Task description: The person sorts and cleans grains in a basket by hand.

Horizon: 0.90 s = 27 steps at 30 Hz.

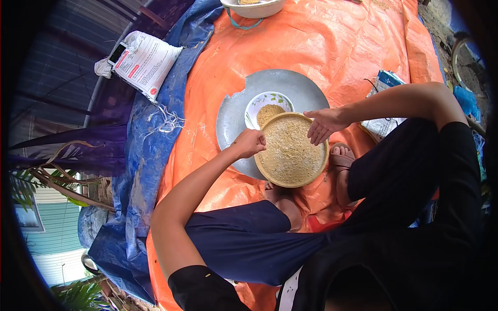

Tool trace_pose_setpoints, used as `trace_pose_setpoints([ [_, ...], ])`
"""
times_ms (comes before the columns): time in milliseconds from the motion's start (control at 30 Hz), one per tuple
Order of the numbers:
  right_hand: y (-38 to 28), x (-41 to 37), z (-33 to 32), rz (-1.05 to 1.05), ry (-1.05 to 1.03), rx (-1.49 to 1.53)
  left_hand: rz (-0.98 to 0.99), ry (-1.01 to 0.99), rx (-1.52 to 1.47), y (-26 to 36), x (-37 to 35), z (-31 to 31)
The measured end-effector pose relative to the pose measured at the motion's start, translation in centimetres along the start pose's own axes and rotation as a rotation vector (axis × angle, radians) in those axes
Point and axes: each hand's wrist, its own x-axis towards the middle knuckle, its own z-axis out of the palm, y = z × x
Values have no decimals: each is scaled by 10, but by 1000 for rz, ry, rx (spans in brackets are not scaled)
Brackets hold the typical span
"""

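A round yellow-rimmed sieve (291, 150) filled with pale, crumbly, grain-like material sits tilted in front of me, between my feet and a bowl. My left hand (250, 143) is closed at the sieve's left rim. Over the upper right rim, my right hand (327, 124) has its fingers stretched out, reaching above the material. Partly covered by the sieve is a white bowl (250, 111) with a green leaf pattern, holding brownish grain (270, 112). Beneath the bowl lies a wide grey metal tray (301, 85) with a ragged edge at its upper left.
An orange tarp (207, 98) covers the ground, with a blue tarp (174, 78) along its left. A white printed sack (148, 62) lies at upper left. At the top stands a pale basin (254, 9); another sack (381, 124) is by my right arm. My sandaled foot (342, 155) is beside the sieve.
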Motion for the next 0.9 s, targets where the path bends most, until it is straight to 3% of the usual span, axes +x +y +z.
trace_pose_setpoints([
  [900,3,2,-5,-9,-5,41,-1,2,-29,0,2,0],
])
